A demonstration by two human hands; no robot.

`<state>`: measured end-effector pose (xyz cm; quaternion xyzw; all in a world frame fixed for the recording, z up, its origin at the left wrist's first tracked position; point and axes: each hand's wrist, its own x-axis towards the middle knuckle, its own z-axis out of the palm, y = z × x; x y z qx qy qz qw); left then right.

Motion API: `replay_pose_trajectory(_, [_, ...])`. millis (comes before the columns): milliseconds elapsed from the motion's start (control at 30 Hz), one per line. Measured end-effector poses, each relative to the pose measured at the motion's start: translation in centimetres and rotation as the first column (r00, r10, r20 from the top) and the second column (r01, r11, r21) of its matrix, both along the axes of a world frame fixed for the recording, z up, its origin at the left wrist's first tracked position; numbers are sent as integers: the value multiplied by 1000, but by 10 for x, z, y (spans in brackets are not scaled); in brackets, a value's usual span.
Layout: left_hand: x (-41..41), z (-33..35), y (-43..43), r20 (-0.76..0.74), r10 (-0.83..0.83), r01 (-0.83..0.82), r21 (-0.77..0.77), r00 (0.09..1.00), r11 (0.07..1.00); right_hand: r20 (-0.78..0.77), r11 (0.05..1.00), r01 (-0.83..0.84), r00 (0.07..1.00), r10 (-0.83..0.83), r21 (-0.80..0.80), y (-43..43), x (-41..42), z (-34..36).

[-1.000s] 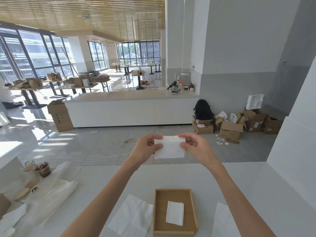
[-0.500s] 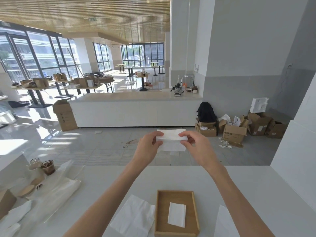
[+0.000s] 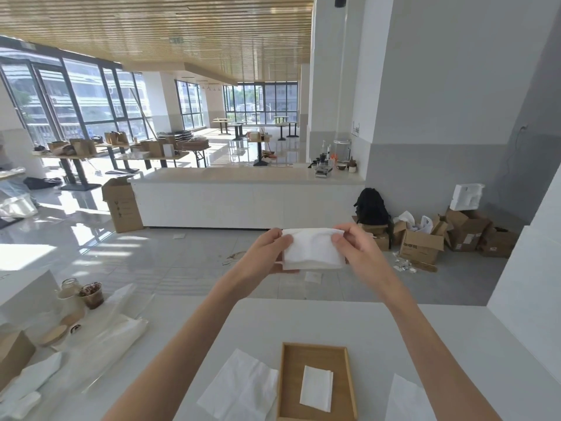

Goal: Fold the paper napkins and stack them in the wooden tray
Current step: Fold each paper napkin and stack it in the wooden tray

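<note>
Both hands are raised above the far edge of the white counter, pinching one held napkin between them. The left hand grips its upper left corner with the thumb on the near face. The right hand grips the upper right corner the same way. The fingers of both hands lie behind the paper and are mostly hidden. The napkin hangs as a wide rectangle. Layered edges show along its bottom, though how many layers there are cannot be told.

Below, the wooden tray sits on the counter between the forearms, its near end cut off by the bottom of the view. A folded napkin lies flat inside it, right of centre. Whether it is a single napkin or a small stack is hard to make out.

Just beside the tray's left rim lies an open napkin, unfolded and lightly creased, its near corner cropped. To the right, apart from the tray, a third napkin shows only its upper part.

At the left edge, crumpled plastic bags cover the surface, with a cup of something dark behind them; its contents are unclear.
</note>
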<state>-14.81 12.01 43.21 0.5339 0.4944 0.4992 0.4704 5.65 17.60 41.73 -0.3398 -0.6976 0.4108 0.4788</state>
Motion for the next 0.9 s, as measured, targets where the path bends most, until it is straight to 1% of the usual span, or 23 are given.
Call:
replay_pose_trajectory(67, [1, -1, -4, 98, -47, 51, -39, 994, 998, -77, 997, 3, 997, -9, -76, -4, -4, 2])
replay_pose_trajectory(167, [1, -5, -7, 208, -37, 46, -38, 977, 998, -138, 981, -62, 990, 37, -183, -9, -7, 2])
replay_pose_trajectory(233, [-2, -7, -8, 274, -40, 51, -33, 961, 998, -130, 980, -66, 991, 42, -186, -10, -6, 0])
replay_pose_trajectory(300, [-7, -9, -9, 307, -67, 76, -19, 949, 997, -140, 982, -61, 989, 35, -179, -10, -5, 0])
replay_pose_trajectory(400, [-11, -9, -12, 270, -72, 77, -6, 960, 997, -143, 977, -74, 989, 45, -200, -11, -4, 1])
replay_pose_trajectory(500, [-12, -10, -13, 225, -75, 79, -10, 971, 997, -79, 974, -97, 994, 82, -206, -12, -6, 1])
replay_pose_trajectory(633, [-17, -13, -13, 203, -79, 84, -15, 976, 996, -29, 981, -95, 995, 91, -171, -11, -9, -2])
replay_pose_trajectory(767, [-17, -17, -13, 220, -61, 67, -22, 974, 997, -10, 980, -107, 994, 107, -167, -6, -8, -8])
replay_pose_trajectory(900, [-18, -26, -10, 113, 8, -3, -39, 994, 999, -51, 971, -129, 991, 121, -201, -5, -15, -9])
